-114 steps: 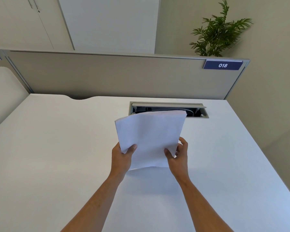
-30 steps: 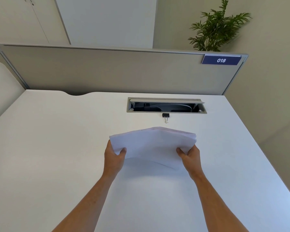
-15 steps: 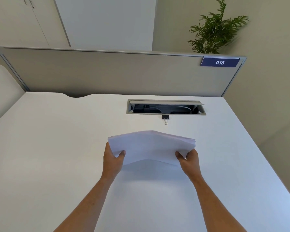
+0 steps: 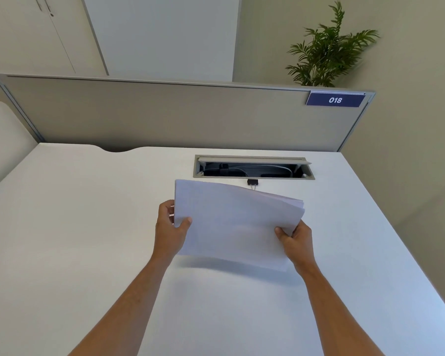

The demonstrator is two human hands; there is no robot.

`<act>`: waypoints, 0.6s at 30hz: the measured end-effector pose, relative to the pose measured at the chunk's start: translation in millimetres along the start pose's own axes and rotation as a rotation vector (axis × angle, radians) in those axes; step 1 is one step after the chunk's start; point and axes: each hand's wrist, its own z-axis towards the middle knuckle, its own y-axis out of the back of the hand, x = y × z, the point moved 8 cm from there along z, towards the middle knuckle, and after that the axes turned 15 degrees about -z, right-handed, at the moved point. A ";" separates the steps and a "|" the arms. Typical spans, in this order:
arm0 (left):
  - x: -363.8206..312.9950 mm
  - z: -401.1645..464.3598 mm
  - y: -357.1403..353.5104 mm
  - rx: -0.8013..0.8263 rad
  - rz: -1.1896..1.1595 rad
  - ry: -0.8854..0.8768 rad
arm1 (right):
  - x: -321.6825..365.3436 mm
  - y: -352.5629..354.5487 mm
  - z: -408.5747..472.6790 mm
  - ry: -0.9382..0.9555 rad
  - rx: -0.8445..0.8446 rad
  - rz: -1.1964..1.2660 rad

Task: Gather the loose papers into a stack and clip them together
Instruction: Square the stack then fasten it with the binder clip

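A stack of white papers (image 4: 238, 222) is held above the white desk (image 4: 75, 227), tilted with its far left corner raised. My left hand (image 4: 171, 227) grips the stack's left edge, thumb on top. My right hand (image 4: 294, 238) grips the lower right edge, thumb on top and fingers underneath. The sheets fan slightly apart at the right edge. A small black binder clip (image 4: 252, 182) lies on the desk just beyond the papers, in front of the cable hatch, and neither hand touches it.
An open cable hatch (image 4: 253, 167) is set into the desk's far middle. A grey partition (image 4: 165, 114) with a blue "018" label (image 4: 335, 99) closes the back. A potted plant (image 4: 326, 47) stands behind it. The desk's right edge drops off by the wall.
The stack has tipped up from nearly flat, its left side rising. My left hand moved up along the left edge; my right hand stayed at the lower right.
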 end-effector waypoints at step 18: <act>42.5 -33.0 -21.6 -0.193 -0.714 0.378 | -36.0 -44.3 -43.7 -0.312 -0.024 0.535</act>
